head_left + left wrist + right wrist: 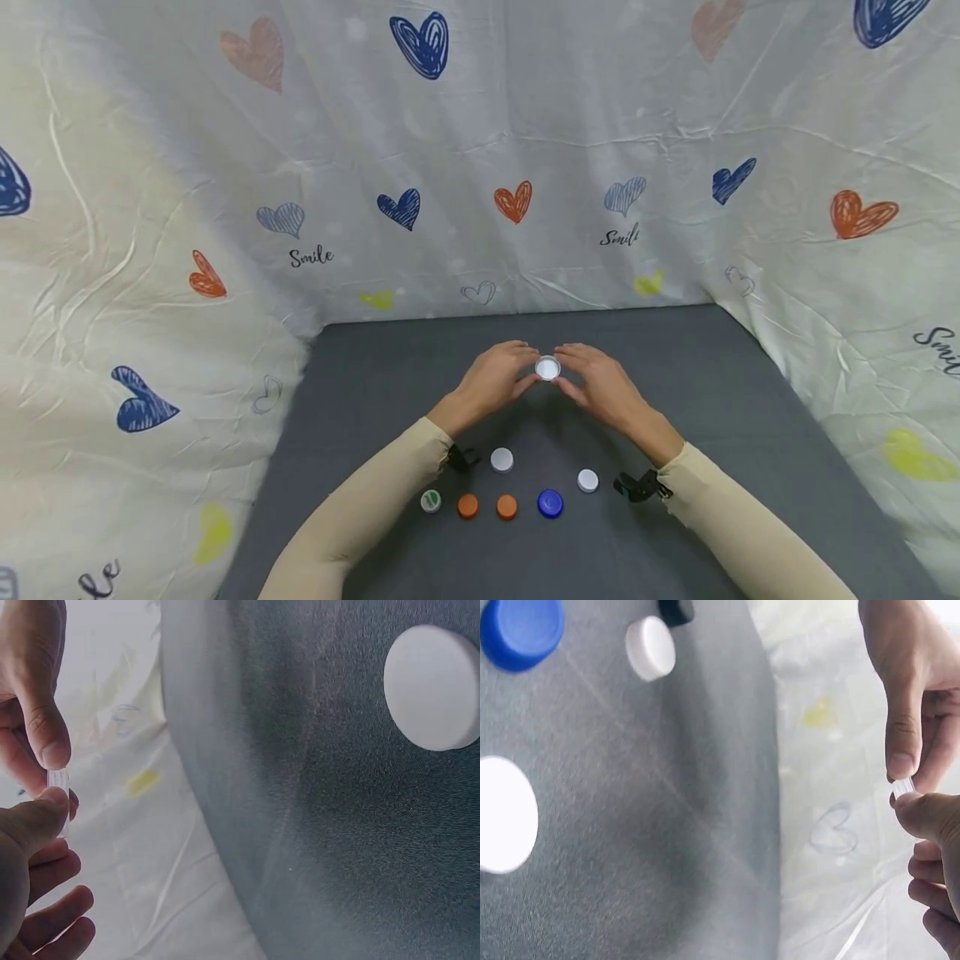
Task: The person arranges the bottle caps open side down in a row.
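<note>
Both hands meet over the far half of the dark table, with a small round white cap (547, 368) between them. It has a clear, ridged rim (903, 787), and its flat face shows in the head view. My left hand (493, 377) pinches its left side between thumb and fingers. On the opposite side, my right hand (602, 387) pinches the rim the same way. In both wrist views the cap is seen edge-on, and the thumbs cover part of it.
Nearer the body lie a larger white cap (502, 460), a small white cap (588, 481), a blue cap (550, 503), two orange caps (467, 506) and a white cap with green print (431, 501). A heart-patterned cloth (450, 250) hangs around the grey table (637, 550).
</note>
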A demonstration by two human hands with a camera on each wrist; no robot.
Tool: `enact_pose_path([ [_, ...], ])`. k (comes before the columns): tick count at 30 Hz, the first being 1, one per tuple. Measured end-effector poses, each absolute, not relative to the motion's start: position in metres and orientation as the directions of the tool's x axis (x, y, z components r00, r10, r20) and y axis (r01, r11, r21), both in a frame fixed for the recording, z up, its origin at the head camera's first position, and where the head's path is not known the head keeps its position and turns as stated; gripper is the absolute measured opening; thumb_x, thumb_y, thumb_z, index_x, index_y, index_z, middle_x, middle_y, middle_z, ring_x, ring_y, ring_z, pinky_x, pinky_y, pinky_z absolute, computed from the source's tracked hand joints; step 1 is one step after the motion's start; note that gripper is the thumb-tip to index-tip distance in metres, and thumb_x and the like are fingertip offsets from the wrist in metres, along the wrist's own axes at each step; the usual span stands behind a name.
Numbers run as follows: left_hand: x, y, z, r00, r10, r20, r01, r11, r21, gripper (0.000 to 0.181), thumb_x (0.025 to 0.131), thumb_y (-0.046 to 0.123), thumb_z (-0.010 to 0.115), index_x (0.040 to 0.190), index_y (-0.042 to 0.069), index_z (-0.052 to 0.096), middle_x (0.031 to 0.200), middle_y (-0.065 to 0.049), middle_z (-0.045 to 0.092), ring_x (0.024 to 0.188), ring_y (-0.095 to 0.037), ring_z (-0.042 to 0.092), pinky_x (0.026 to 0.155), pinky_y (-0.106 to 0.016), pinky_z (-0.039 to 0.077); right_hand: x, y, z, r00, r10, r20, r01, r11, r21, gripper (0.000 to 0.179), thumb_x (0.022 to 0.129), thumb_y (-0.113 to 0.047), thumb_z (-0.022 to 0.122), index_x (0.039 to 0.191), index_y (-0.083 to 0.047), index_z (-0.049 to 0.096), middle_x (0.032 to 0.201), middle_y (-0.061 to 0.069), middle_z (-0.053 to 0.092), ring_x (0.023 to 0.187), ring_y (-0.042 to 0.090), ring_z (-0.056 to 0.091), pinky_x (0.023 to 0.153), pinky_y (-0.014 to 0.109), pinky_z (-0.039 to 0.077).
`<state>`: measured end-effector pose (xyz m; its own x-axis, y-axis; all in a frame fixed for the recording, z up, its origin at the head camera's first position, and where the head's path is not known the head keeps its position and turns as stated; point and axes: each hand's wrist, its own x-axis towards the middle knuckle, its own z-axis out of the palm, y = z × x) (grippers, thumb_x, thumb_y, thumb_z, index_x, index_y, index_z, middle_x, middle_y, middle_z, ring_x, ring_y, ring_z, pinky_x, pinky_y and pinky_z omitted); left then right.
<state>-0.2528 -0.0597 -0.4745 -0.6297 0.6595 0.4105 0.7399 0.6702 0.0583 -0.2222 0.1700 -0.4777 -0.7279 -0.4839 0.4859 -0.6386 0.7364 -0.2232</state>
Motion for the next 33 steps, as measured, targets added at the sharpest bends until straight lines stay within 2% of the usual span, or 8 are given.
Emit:
enact_pose_path([
  [8,-0.237,-0.075,-0.466,-0.585,0.663,0.468,0.772,0.632,0.069,0.037,0.093,0.035,0.073,0.123,0.014,0.072,0.124,0.000,0.071,0.124,-0.018,0.062,0.107,-0.033,0.048,-0.212,0.165,-0.472,-0.665,-0.493,0.560,-0.701,0.671,-0.242,0.047,0.086,-0.029,0.080,0.126,-0.007,0.070,0.129,0.011,0.068,0.124,0.031,0.061,0.101,0.051,0.051],
  [16,-0.227,-0.084,-0.473,-0.597,0.676,0.433,0.778,0.619,0.108,0.037,0.092,0.035,0.074,0.123,0.014,0.072,0.125,0.000,0.071,0.122,-0.017,0.063,0.104,-0.034,0.050,-0.205,0.160,-0.483,-0.618,-0.512,0.597,-0.748,0.616,-0.246,0.052,0.082,-0.026,0.084,0.128,-0.007,0.068,0.130,0.012,0.068,0.124,0.031,0.061,0.099,0.051,0.052],
  [20,-0.223,-0.086,-0.476,-0.584,0.690,0.427,0.790,0.604,0.104,0.037,0.092,0.034,0.074,0.122,0.014,0.072,0.125,0.000,0.070,0.120,-0.017,0.064,0.103,-0.034,0.051,-0.202,0.159,-0.487,-0.612,-0.518,0.598,-0.758,0.602,-0.253,0.052,0.082,-0.026,0.085,0.127,-0.006,0.069,0.129,0.012,0.068,0.124,0.031,0.062,0.099,0.051,0.052],
  [25,-0.221,-0.088,-0.479,-0.517,0.679,0.521,0.808,0.588,0.034,0.042,0.085,0.027,0.082,0.123,0.011,0.071,0.124,-0.003,0.071,0.117,-0.019,0.065,0.102,-0.035,0.051,-0.201,0.159,-0.483,-0.621,-0.512,0.594,-0.752,0.603,-0.266,0.048,0.083,-0.025,0.083,0.125,-0.006,0.070,0.128,0.012,0.068,0.124,0.031,0.062,0.100,0.050,0.051],
  [30,-0.219,-0.088,-0.480,-0.385,0.680,0.624,0.839,0.539,-0.070,0.042,0.082,0.022,0.085,0.120,0.008,0.073,0.121,-0.004,0.073,0.112,-0.020,0.067,0.098,-0.034,0.053,-0.199,0.160,-0.478,-0.655,-0.488,0.577,-0.731,0.602,-0.320,0.043,0.085,-0.027,0.081,0.121,-0.005,0.072,0.126,0.010,0.069,0.121,0.029,0.064,0.097,0.050,0.053],
  [33,-0.218,-0.088,-0.480,-0.330,0.680,0.655,0.851,0.515,-0.106,0.037,0.083,0.023,0.084,0.115,0.008,0.075,0.117,-0.004,0.074,0.108,-0.019,0.068,0.095,-0.033,0.055,-0.198,0.160,-0.478,-0.687,-0.479,0.546,-0.713,0.588,-0.381,0.039,0.089,-0.028,0.077,0.121,-0.007,0.072,0.125,0.008,0.070,0.118,0.026,0.065,0.095,0.049,0.054],
])
